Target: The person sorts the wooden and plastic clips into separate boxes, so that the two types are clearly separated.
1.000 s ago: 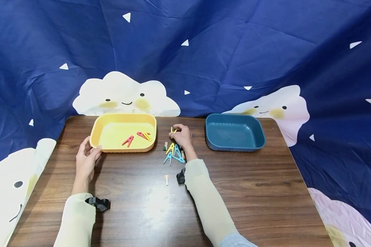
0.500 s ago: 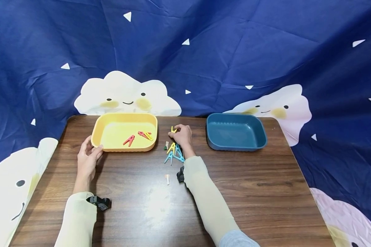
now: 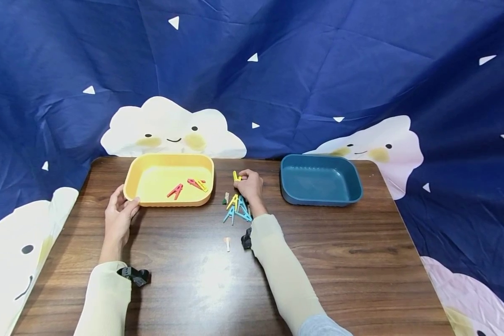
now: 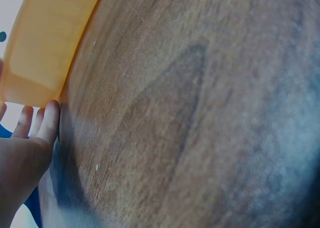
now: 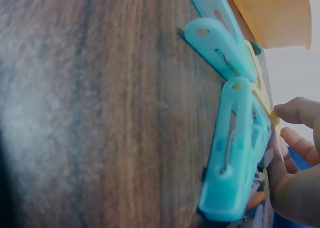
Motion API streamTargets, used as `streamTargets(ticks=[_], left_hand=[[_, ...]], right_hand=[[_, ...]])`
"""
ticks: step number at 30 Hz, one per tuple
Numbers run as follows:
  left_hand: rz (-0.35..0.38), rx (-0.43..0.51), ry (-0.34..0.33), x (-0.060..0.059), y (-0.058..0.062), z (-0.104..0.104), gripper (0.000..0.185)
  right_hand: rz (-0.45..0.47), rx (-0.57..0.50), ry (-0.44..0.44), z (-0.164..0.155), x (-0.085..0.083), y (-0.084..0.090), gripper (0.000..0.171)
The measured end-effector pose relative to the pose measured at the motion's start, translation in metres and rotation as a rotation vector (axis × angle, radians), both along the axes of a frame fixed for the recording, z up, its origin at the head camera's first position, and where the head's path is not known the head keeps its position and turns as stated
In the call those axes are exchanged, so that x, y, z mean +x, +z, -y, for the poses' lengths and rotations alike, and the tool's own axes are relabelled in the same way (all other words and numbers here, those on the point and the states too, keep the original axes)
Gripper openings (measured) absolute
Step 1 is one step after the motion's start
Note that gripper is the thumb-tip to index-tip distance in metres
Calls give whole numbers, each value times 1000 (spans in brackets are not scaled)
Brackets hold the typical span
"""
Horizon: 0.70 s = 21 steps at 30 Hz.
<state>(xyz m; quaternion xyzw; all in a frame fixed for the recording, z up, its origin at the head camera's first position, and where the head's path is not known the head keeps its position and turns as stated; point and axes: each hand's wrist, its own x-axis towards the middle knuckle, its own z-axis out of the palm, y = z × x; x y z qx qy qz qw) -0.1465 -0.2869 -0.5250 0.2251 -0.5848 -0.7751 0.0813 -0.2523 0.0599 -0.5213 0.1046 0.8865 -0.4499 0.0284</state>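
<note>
My left hand (image 3: 118,219) holds the front-left corner of a yellow plastic bin (image 3: 166,204). In the left wrist view its fingertips touch the bin's outer wall (image 4: 47,47). Inside the bin lie red clothespins (image 3: 175,191) and a yellow clothespin (image 3: 202,185). My right hand (image 3: 251,187) pinches another yellow clothespin (image 3: 236,176) just behind the pile, right of the bin. That pile has several blue clothespins (image 3: 231,214) and a yellow clothespin (image 3: 233,201). In the right wrist view, blue clothespins (image 5: 227,153) lie close in front, and the thumb and fingers are partly visible.
A dark blue bin (image 3: 321,202) stands at the back right. Beside the pile lies a small wooden clip with green on it (image 3: 226,198). A small pale clip (image 3: 227,244) lies nearer on the wooden table (image 3: 361,270). A blue cloud-patterned cloth (image 3: 285,84) hangs behind.
The yellow clothespin in my right hand has turned a little, and that hand has shifted slightly right. My left hand has stayed on the bin.
</note>
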Motion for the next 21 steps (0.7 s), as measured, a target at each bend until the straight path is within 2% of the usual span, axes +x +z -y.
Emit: streamTargets(ticks=[12, 21], left_hand=[[-2, -9, -6, 1, 0, -1, 67], [-14, 12, -9, 1, 0, 0, 68]], right_hand=[[1, -104, 20, -4, 3, 0, 34], [-38, -150, 24, -5, 5, 2, 36]])
